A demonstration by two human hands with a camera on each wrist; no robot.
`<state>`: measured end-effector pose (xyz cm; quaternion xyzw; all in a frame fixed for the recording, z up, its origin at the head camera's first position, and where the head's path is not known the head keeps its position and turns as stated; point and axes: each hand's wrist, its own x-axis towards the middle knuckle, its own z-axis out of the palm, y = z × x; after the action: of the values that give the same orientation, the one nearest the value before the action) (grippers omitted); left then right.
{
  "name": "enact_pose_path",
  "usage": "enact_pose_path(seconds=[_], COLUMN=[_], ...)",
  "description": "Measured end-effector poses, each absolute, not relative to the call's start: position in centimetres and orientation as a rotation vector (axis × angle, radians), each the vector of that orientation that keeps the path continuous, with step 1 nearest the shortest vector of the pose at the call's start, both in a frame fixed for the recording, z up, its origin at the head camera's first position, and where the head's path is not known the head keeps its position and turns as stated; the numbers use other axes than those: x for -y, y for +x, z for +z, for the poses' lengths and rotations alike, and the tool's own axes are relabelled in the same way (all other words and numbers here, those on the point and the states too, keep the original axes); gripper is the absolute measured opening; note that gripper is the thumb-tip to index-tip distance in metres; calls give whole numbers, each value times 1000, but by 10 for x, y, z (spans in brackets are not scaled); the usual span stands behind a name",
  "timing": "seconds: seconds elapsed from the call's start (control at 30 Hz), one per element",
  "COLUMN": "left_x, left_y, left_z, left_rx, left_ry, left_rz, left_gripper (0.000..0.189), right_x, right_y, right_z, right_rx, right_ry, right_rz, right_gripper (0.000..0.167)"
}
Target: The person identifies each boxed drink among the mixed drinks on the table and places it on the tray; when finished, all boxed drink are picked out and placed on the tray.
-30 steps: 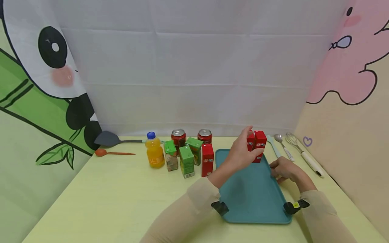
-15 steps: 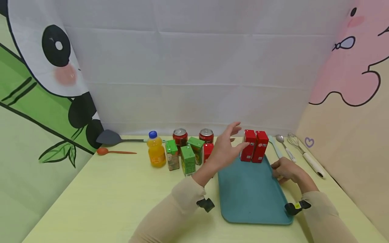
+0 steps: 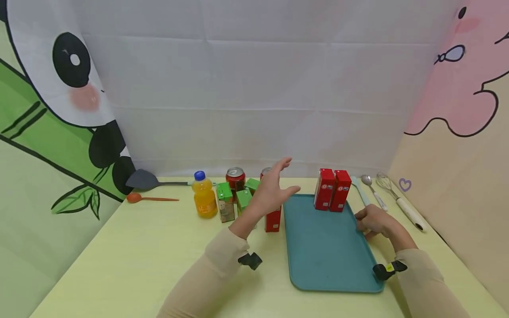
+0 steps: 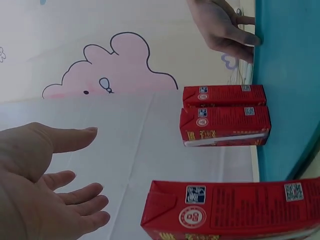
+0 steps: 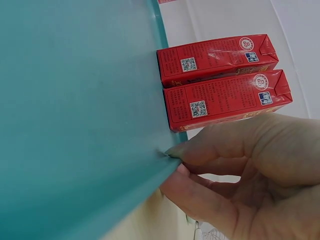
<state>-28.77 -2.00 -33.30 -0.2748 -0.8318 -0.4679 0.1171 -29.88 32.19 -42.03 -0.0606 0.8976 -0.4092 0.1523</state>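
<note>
My left hand [image 3: 269,194] is open, thumb and fingers spread, in the air above a red drink carton [image 3: 273,221] that stands left of the blue-green tray [image 3: 330,251]. Nothing lies between its fingers in the left wrist view, where that carton is nearest. Two matching red cartons [image 3: 333,191] stand upright side by side at the tray's far right corner. With thumb and fingers my right hand [image 5: 240,170] pinches the tray's right rim, close to those cartons.
Left of the tray stand green juice cartons [image 3: 225,203], red cans [image 3: 235,179] and an orange juice bottle [image 3: 204,198]. Farther left lie a dark spatula [image 3: 143,180] and an orange spoon [image 3: 135,198]. A whisk [image 3: 401,205] and a metal spoon [image 3: 373,191] lie to the right.
My left hand has let go of a red carton on the tray and moved left, over the red carton beside the tray. The right hand stays at the rim.
</note>
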Motion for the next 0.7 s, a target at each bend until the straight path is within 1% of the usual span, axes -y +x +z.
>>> enact_pose_path(seconds=[0.33,0.7], left_x=[46,59], left_y=[-300,-304], left_z=[-343,-354], left_rx=[2519,2606], left_ry=[-763,-756], left_rz=[-1420,-1556], left_gripper=[79,82], right_x=[-322,-321], right_y=[-300,-300], right_z=[-419,-418], right_rx=[-2574,-2574], right_ry=[-160,-148], right_rz=[-1167,-1159], right_gripper=[50,51])
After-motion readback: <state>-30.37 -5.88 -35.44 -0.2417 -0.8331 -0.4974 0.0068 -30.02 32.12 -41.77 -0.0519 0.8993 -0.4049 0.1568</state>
